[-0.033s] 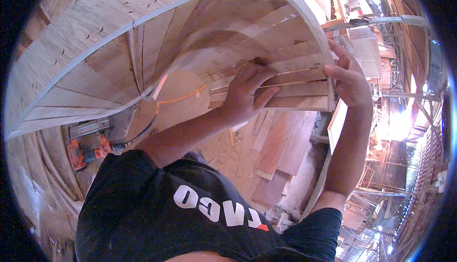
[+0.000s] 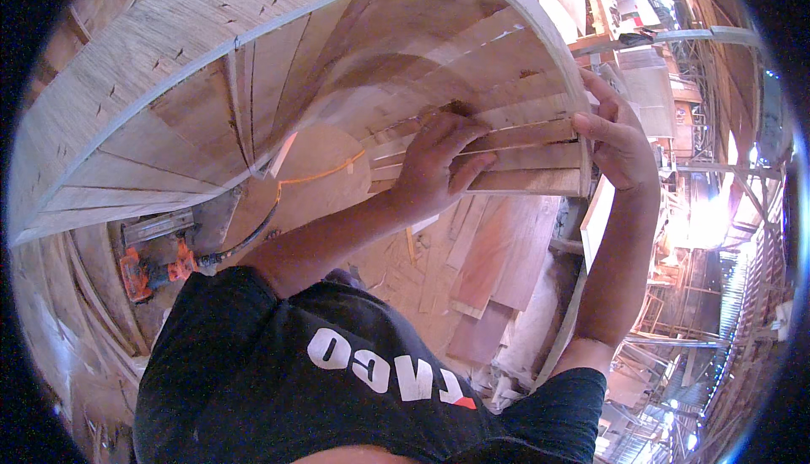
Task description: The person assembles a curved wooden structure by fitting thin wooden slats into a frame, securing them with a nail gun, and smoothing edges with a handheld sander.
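A large round form of thin, bent wooden slats (image 2: 278,67) fills the upper half of the view, bound by a pale curved rim (image 2: 540,34). My left hand (image 2: 439,160) reaches inside it, its fingers curled over the flat horizontal slats (image 2: 523,179) at the right side. My right hand (image 2: 616,139) wraps the outside of the rim where those slat ends meet it, with the thumb and fingers along the edge. Both forearms rise from my black T-shirt (image 2: 337,363) at the bottom.
An orange and grey nail gun (image 2: 152,270) with a dark hose (image 2: 245,240) lies at the lower left inside the form. Loose boards and wood offcuts (image 2: 489,278) cover the floor below my hands. Workshop racks and beams (image 2: 709,169) stand at the right.
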Action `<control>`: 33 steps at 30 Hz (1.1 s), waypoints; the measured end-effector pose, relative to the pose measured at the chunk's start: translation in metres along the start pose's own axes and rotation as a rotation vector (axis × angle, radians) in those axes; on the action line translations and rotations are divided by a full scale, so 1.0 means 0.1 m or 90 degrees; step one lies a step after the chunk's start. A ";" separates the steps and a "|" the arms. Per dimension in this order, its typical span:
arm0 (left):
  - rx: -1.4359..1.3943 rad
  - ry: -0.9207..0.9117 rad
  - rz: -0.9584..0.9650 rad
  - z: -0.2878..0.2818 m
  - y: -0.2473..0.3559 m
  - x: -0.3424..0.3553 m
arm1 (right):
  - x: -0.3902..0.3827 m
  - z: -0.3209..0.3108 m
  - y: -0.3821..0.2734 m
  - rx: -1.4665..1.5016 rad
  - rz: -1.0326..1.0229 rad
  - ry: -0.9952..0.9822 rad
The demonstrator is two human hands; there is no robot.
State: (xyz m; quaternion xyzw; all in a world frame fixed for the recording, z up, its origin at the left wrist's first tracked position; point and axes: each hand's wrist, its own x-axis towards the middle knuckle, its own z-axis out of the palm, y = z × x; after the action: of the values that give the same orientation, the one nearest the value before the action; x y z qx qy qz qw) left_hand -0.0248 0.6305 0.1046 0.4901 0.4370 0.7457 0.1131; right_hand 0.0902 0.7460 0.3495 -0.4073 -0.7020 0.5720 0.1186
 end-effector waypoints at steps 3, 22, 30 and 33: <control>0.015 -0.002 -0.005 -0.01 -0.02 0.01 | -0.01 0.06 -0.01 0.036 -0.006 -0.017; 0.123 0.153 0.170 -0.92 0.73 -0.03 | -0.32 -0.52 0.17 -0.154 -0.269 0.247; 0.037 0.430 0.136 -1.72 2.16 -0.75 | -0.71 -0.24 0.84 -0.194 -0.482 0.385; -0.088 0.637 0.150 -2.13 2.81 -1.23 | -0.92 0.01 0.93 -0.195 -0.542 0.410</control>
State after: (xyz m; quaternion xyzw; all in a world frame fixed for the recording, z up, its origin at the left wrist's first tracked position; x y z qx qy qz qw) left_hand -0.0685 0.2756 0.2117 0.1109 0.3295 0.9235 -0.1621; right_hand 0.1888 0.6815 0.2932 -0.2546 -0.8080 0.2118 0.4873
